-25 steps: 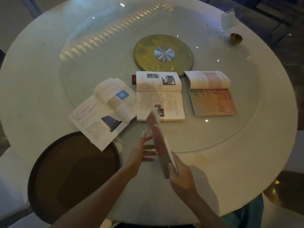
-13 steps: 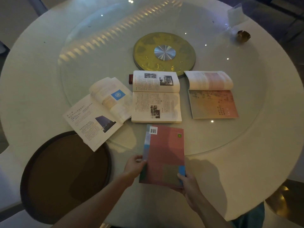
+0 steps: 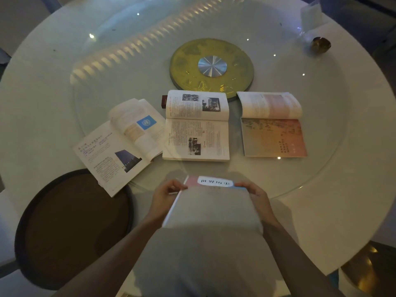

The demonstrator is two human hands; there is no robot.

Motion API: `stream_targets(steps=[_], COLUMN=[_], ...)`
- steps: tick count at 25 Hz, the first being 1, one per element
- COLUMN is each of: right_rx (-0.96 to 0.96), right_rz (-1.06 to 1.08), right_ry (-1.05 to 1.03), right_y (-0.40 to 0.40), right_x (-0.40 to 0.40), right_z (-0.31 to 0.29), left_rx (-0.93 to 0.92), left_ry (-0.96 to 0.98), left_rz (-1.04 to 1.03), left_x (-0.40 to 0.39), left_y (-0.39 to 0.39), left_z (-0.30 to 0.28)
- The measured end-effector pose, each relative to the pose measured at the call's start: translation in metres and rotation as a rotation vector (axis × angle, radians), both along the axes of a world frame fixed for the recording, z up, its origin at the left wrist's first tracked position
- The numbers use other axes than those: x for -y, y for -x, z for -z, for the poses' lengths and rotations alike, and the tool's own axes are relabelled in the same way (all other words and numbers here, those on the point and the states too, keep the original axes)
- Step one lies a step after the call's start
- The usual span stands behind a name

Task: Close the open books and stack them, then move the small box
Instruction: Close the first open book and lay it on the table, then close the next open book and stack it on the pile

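Observation:
I hold a closed book (image 3: 211,202) in both hands near the table's front edge, close to my body; its cover shows a pink top strip, a white label and grey below. My left hand (image 3: 168,195) grips its far left corner and my right hand (image 3: 256,197) its far right corner. Three books lie open on the glass turntable (image 3: 317,125): a left one (image 3: 120,144) with a blue emblem, a middle one (image 3: 197,125) with photos, and a right one (image 3: 273,125) with pinkish pages. A small dark red box (image 3: 164,101) peeks out behind the middle book's top left corner.
A gold disc with a metal hub (image 3: 211,67) marks the centre of the round white table (image 3: 32,103). A brass bowl (image 3: 320,45) and clear plastic wrap (image 3: 310,16) sit far right. A round brown seat (image 3: 72,228) stands at front left, partly under the left book.
The closed book, on edge a second ago and then back cover up, now shows its labelled cover. It has come closer to my body, with both hands on its far corners.

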State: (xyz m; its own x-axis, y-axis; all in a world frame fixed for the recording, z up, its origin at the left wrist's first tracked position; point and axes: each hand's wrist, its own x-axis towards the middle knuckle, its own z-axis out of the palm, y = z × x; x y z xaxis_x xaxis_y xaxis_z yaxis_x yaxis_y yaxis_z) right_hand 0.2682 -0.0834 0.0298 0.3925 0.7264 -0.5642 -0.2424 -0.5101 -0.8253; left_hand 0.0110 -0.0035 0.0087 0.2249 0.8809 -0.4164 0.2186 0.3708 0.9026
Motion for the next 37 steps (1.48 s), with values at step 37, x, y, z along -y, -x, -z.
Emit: stream_targets(steps=[37], right_rx=[0.629], right_rz=[0.025], right_ry=[0.236], right_y=[-0.238], right_x=[-0.087], right_z=[0.058], left_rx=[-0.227], left_ry=[0.208], left_rz=[0.118], left_x=[-0.115], left_y=[-0.244], left_z=[0.019])
